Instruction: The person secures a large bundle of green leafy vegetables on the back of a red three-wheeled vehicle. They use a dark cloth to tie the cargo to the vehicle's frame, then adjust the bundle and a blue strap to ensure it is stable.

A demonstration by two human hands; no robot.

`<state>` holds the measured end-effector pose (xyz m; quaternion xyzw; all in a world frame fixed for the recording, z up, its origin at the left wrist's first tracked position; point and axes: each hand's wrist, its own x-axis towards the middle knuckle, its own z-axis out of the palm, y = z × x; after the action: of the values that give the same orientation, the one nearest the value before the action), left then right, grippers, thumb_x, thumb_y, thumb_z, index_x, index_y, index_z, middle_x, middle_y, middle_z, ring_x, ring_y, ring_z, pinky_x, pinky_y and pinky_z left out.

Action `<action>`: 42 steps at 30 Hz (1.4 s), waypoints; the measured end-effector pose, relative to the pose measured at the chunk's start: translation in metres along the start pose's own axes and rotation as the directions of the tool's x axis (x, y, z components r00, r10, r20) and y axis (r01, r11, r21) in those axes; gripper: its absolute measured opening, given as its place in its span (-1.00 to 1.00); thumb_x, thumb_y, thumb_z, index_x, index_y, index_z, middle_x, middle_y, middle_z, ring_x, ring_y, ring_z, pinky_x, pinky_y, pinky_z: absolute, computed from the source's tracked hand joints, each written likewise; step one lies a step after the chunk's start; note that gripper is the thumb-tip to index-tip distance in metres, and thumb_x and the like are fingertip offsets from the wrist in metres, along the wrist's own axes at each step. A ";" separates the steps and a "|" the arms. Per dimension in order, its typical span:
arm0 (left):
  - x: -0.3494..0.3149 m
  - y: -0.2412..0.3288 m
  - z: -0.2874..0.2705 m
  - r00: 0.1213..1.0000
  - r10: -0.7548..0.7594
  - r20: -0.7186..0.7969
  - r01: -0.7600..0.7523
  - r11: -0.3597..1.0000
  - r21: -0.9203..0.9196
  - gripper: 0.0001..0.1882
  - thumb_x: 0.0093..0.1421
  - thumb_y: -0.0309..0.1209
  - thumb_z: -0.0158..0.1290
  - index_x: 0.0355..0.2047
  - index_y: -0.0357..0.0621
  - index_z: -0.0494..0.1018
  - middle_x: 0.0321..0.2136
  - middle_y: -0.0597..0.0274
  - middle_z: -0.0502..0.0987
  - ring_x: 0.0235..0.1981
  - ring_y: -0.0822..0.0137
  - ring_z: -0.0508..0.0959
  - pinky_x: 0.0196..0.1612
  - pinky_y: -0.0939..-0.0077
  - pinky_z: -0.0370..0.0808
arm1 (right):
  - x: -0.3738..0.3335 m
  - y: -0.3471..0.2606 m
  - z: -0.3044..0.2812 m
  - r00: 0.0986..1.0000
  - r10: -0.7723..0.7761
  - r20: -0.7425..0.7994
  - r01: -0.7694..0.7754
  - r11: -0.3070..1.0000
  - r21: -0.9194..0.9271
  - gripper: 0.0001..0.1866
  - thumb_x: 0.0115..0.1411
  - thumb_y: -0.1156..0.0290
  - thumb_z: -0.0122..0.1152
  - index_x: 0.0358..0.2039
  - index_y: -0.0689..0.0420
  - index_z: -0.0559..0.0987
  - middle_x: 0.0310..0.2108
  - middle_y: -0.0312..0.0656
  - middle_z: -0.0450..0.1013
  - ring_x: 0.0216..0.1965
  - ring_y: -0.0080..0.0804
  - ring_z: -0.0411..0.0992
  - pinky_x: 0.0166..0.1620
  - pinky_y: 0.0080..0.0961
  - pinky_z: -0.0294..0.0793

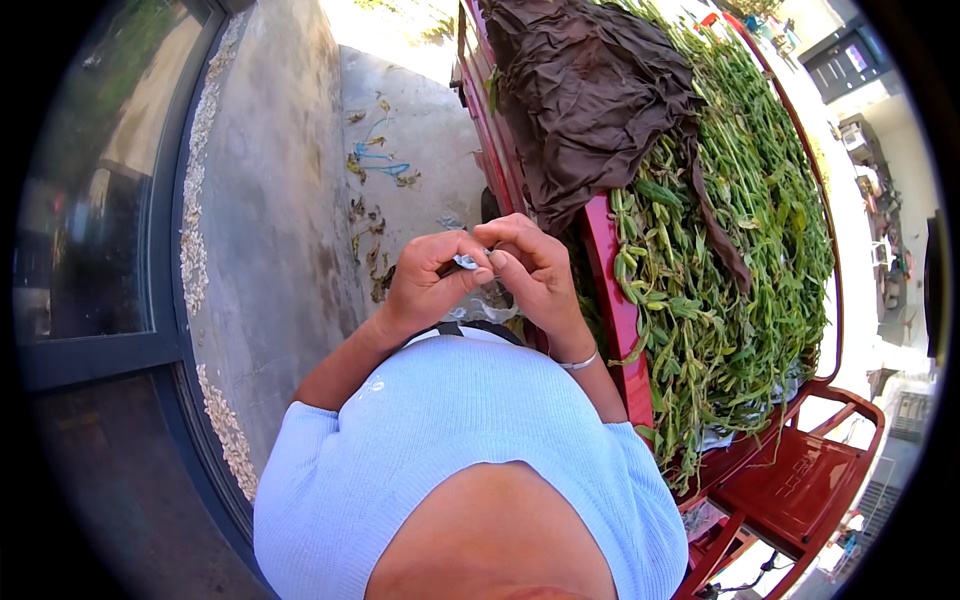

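Note:
Both my hands are raised close together in front of my chest, fingertips almost meeting. Between the thumb and fingers of my left hand (430, 282) is a small pale blue-white piece (465, 262), thin like a scrap of plastic or paper; its kind is too small to make out. The fingers of my right hand (537, 275) are bent into a pinch against the same spot, and a small dark bit shows between the hands. Whether the right fingers grip the piece itself is partly hidden. A thin bracelet (579, 362) circles my right wrist.
Close on my right stands a red cargo vehicle (618, 300) heaped with green stalks and pods (730, 250). A crumpled dark brown cloth (600, 95) covers part of the heap. On the left are a concrete ledge (270, 180) and a dark-framed window (100, 230). Blue string (380, 160) and dry leaves litter the ground.

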<state>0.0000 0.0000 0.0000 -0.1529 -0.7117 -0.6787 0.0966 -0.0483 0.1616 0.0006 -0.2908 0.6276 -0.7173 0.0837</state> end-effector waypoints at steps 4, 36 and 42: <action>0.001 0.001 -0.003 1.000 0.018 0.025 -0.018 1.000 0.023 -0.90 0.06 -0.50 0.13 -0.49 -0.24 0.43 -0.59 0.31 0.44 -0.57 0.52 0.39 -0.49 0.64 0.30 | 0.001 0.003 -0.003 0.998 -0.037 0.041 0.037 0.999 0.016 -0.80 0.02 0.65 0.11 -0.29 0.26 0.54 -0.37 -0.26 0.35 -0.55 -0.75 0.24 -0.52 -0.76 0.18; 0.010 -0.012 0.001 0.973 -0.049 -0.226 0.026 0.994 -0.103 -0.81 -0.07 -0.70 0.10 -0.55 -0.17 0.34 -0.48 0.24 0.48 -0.53 0.59 0.39 -0.55 0.77 0.27 | 0.003 0.014 -0.008 0.965 0.210 0.158 -0.222 0.974 0.056 -0.92 0.07 0.61 0.11 -0.48 0.23 0.38 -0.55 -0.42 0.29 -0.58 -0.82 0.16 -0.57 -0.80 0.11; 0.007 -0.020 0.010 0.868 0.343 -0.359 -0.195 0.900 0.390 -0.82 -0.06 -0.70 0.12 -0.51 -0.21 0.35 -0.52 0.18 0.49 -0.59 0.55 0.39 -0.59 0.72 0.29 | 0.002 0.008 0.007 0.998 0.042 0.046 -0.038 0.996 -0.079 -0.90 0.10 0.56 0.11 -0.49 0.23 0.38 -0.56 -0.40 0.30 -0.61 -0.76 0.18 -0.58 -0.77 0.14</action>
<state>-0.0129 0.0096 -0.0170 -0.0838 -0.7519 -0.5413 0.3669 -0.0488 0.1529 -0.0063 -0.2981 0.6586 -0.6835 0.1016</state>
